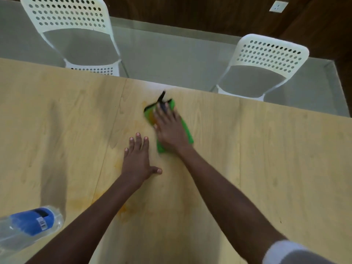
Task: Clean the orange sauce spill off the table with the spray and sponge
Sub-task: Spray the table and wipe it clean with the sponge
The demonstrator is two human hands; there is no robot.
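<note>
The right hand [169,128] presses flat on the green sponge [185,130] at the frame's centre, fingers straight, likely to scrub the surface [276,149]. The left hand [137,159] lies spread and empty just below-left, apparently bracing. Faint orange sauce [123,208] remains lower centre. The spray bottle [28,225] lies at lower left, out of the way.

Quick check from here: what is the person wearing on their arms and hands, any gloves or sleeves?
No gloves: left hand and right hand are bare, as are both forearms. No watch or rings show. A white sleeve covers the right upper arm at the frame's bottom edge; the left arm's sleeve is out of view.
</note>
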